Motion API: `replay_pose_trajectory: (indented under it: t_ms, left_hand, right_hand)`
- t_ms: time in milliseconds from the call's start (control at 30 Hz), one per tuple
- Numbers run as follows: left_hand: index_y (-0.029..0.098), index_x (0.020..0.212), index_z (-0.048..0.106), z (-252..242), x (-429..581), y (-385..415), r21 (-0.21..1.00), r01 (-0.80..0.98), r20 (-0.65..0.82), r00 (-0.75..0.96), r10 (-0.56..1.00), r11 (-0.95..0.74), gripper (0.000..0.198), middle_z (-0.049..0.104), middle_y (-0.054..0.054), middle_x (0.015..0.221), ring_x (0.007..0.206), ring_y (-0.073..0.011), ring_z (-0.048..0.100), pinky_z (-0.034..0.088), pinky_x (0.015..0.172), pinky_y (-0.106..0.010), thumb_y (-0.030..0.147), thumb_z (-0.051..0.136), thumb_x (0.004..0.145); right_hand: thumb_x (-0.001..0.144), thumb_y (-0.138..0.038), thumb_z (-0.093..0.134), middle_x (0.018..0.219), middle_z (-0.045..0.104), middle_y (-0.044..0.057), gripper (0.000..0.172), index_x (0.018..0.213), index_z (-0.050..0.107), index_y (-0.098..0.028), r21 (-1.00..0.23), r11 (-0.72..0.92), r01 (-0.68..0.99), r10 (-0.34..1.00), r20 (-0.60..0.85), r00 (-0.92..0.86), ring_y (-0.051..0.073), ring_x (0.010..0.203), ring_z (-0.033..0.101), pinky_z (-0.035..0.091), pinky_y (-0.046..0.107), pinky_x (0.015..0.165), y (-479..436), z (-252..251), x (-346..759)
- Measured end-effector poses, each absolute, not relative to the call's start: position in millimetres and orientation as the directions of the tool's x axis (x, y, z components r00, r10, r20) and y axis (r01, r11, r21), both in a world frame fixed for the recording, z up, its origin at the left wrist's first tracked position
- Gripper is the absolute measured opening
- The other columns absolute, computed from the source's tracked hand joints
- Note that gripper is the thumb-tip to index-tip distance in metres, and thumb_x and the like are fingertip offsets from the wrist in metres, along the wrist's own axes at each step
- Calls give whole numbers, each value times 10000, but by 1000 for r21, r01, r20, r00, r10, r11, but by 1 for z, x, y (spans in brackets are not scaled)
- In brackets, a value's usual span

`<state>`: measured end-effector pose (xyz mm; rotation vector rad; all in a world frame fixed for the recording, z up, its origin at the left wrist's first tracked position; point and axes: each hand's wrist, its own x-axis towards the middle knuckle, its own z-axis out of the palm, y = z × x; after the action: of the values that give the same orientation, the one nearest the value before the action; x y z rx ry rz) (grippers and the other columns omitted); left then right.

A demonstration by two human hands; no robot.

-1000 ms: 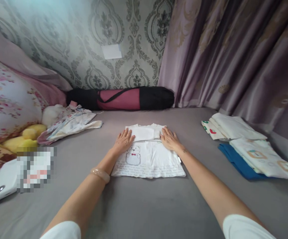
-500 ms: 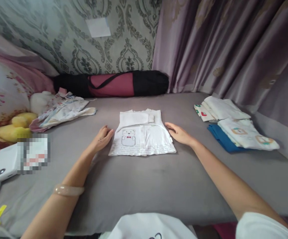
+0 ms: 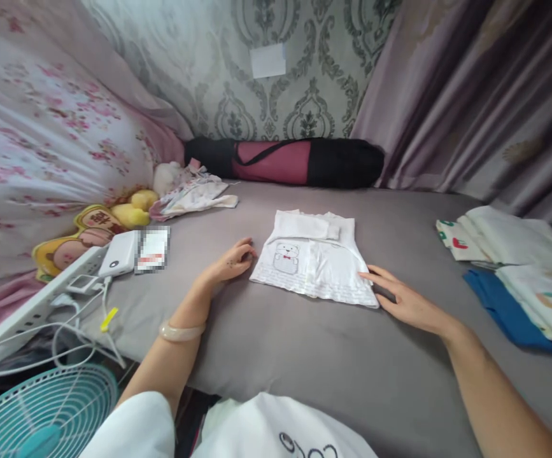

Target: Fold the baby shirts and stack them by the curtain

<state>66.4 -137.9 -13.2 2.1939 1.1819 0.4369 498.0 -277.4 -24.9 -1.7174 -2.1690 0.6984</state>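
The shirt (image 3: pixel 314 262) lies on the bed (image 3: pixel 314 346) between its near and far edges, left hand (image 3: pixel 229 263) loosely curled and empty just beside it, right hand (image 3: pixel 409 304) unclenched, fingertips touching the shirt's right edge.

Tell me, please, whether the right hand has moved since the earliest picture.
Yes; the right hand has moved toward the camera, farther from the long black-and-red bag.

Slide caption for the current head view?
A white bear-print shirt lies on a grey sheet, left hand beside it, right hand at its edge.
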Motion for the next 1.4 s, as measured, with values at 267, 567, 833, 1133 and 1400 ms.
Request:
replay_pose_trajectory:
  t_ms: [267,567,833,1133,1400]
  left_hand:
    - [242,1376,483,0,57,-144,692,585,-133,680,721,-423,666,196,-116,1575,1430,-323,245,309,1120,-392,456,657,769]
    - [266,1161,677,-1,58,-144,734,525,-139,737,661,-431,509,190,-55,1588,1434,-341,235,337,1109,-384,577,670,758]
    - [241,1126,708,2,64,-147,811,445,-83,728,680,-378,443,279,-59,1573,1427,-303,281,213,1171,-400,562,549,864]
    - [251,1145,704,17,68,-153,869,361,-56,751,658,-338,408,621,-47,1311,1401,-288,342,143,1191,-459,512,591,852]
    - [244,1075,741,32,62,-159,916,283,-89,834,544,-284,308,697,-51,1179,1272,-273,521,119,1198,-448,419,598,866]
  right_hand:
    - [860,-468,568,1596,184,33,583,1420,440,-368,-598,144,788,957,-118,-265,298,1440,237,317,446,1122,-283,-22,497]
    - [841,-285,587,1528,361,57,368,1201,662,-277,-610,292,737,956,161,-246,250,1396,350,324,430,1129,-277,-28,480]
    - [888,-266,530,1250,658,14,269,1098,692,-310,-591,353,725,935,204,-290,226,1256,537,307,505,1138,-275,-28,479]
    - [892,-281,511,1237,666,26,300,1133,689,-273,-620,351,702,935,199,-292,222,1249,544,312,475,1146,-281,1,477]
    - [881,-461,559,1278,639,21,370,1168,703,-278,-738,116,665,937,-141,-321,260,1232,555,322,430,1138,-300,25,483]
